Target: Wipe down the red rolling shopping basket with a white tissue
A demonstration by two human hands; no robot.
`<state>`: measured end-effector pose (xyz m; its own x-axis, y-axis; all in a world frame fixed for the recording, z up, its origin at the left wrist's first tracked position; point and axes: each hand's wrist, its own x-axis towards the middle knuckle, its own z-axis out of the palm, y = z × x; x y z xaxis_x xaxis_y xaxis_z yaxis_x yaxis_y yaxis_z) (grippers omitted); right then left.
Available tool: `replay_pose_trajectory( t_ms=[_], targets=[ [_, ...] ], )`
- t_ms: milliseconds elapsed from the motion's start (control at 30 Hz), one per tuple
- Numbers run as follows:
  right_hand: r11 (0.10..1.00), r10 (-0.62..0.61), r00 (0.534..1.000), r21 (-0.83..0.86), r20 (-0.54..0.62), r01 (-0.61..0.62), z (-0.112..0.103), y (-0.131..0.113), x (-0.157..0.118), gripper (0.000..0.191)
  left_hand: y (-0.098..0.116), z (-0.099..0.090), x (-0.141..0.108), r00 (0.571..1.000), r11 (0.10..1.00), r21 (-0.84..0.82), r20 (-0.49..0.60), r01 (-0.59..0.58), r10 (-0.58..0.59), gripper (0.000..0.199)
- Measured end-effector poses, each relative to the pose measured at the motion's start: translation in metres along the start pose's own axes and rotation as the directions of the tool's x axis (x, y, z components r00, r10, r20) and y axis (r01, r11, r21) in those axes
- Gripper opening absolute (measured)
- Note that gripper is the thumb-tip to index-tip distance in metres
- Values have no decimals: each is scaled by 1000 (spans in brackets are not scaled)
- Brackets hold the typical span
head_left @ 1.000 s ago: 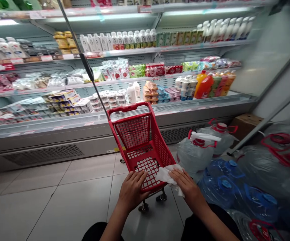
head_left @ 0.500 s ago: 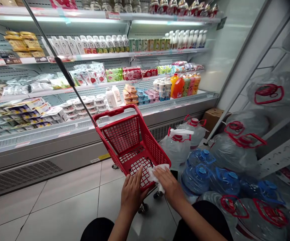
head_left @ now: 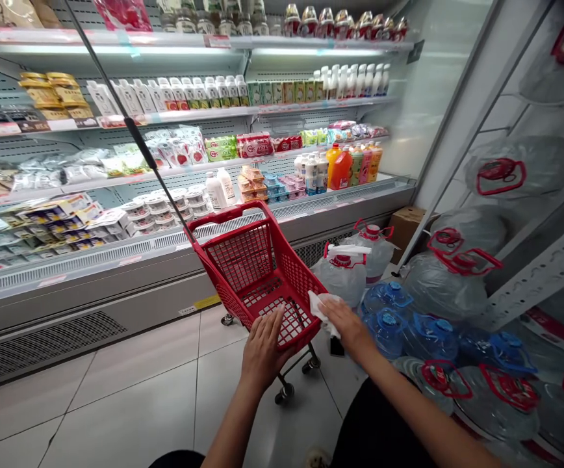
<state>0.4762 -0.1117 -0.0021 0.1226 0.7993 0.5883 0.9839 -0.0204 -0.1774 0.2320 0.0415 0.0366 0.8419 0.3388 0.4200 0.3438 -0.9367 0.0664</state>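
A small red plastic shopping cart [head_left: 297, 276] stands on the floor before me, with a long thin pole [head_left: 138, 138] rising from its far left corner. My left hand [head_left: 265, 348] rests on the cart's near rim, fingers stretched out together and nothing visible in them. On the cart's right side, my right hand [head_left: 347, 325] presses a crumpled white wipe [head_left: 324, 312] against the rim near the front right corner. The wipe is partly hidden beneath the fingers.
Behind the cart runs a refrigerated display case [head_left: 155, 273] stocked with dairy and juice. To the right stand several large water jugs with blue handles [head_left: 389, 322] and red handles [head_left: 457, 247], plus a cardboard box [head_left: 406, 224]. Tiled floor [head_left: 136, 403] lies at the lower left.
My right hand has slid the wipe from the near right corner outward and up along the right rim. The left hand stays on the near rim. My view has shifted slightly right.
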Motion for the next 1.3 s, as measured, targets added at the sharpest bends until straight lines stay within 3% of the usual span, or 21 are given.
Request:
replay_pose_trajectory(
  t_ms=[167,233,300,367,467,533,633,700,800,933,1033,1133,1300],
  targets=[
    [992,-110,994,67,-11,110,38,-93,3,78,9,9,6,998,998,11,-7,69,-68,98],
    [981,-176,984,84,-12,176,40,-106,3,79,11,11,8,996,996,23,-13,83,-83,101],
    [971,-219,976,97,8,217,34,-92,1,79,14,12,10,997,996,30,-7,82,-81,100],
    [974,-207,978,103,29,203,24,-60,-2,77,20,14,12,997,996,40,1,76,-76,99],
    [990,-106,993,95,52,100,12,-2,-4,72,27,14,17,998,997,44,0,56,-56,103],
    [994,-43,996,102,76,35,10,29,-2,68,25,11,23,1000,1000,22,16,-19,18,103],
    [988,75,995,131,71,-84,13,52,5,65,5,4,37,991,991,19,31,-132,131,103],
    [978,144,989,148,37,-148,17,49,9,65,-12,1,47,995,993,58,6,-101,101,100],
    [976,140,990,170,13,-140,21,17,8,72,-31,5,56,999,994,102,8,-32,32,96],
    [974,32,998,223,59,-45,20,-48,0,86,-34,9,54,1000,990,142,-7,-21,22,97],
    [970,-6,996,243,83,-14,17,-75,-5,84,-33,6,45,999,989,145,-27,-36,40,94],
    [962,-65,991,270,118,31,12,-67,-6,79,-31,3,39,999,989,142,-37,-28,34,94],
    [953,14,992,298,129,-52,9,-15,8,72,-16,10,44,997,991,120,-54,54,-47,85]
  ],
)
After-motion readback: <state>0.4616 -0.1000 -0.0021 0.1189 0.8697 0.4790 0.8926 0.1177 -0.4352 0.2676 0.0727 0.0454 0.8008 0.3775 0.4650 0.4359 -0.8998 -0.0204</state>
